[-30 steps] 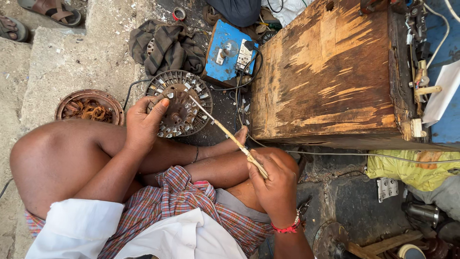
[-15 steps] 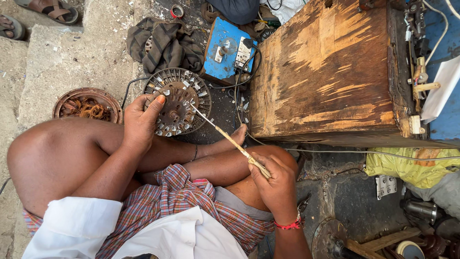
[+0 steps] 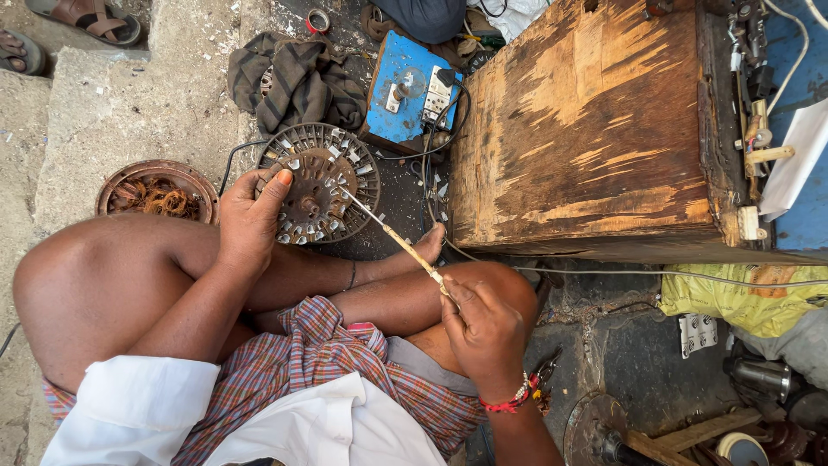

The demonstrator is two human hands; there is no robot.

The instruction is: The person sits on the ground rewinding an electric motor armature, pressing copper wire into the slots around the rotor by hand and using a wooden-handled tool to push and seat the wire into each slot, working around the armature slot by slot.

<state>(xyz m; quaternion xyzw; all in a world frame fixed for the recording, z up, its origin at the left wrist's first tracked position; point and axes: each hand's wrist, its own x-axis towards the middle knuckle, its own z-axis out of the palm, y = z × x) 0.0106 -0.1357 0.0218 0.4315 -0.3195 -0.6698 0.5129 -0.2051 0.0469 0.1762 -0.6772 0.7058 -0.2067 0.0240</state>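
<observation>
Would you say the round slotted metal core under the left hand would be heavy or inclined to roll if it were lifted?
The round slotted core looks like solid metal, so probably heavy for its size. It lies flat on the ground with the left hand steadying its rim, so it seems unlikely to roll unless stood on edge. The thin stick in the right hand looks stiff.

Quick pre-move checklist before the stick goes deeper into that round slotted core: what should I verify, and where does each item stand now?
1. Left hand steadies the core: ok, fingers rest on its rim.
2. Right hand has a firm grip on the stick: ok, pinched at its near end.
3. Stick tip meets the core: ok, it touches near the hub.
4. Tip seated in a slot: cannot tell, too small to see.
5. Black cable clear of the core: not ok, it runs up to the rim.
6. Wooden box clear of the stick: ok, apart.
</observation>
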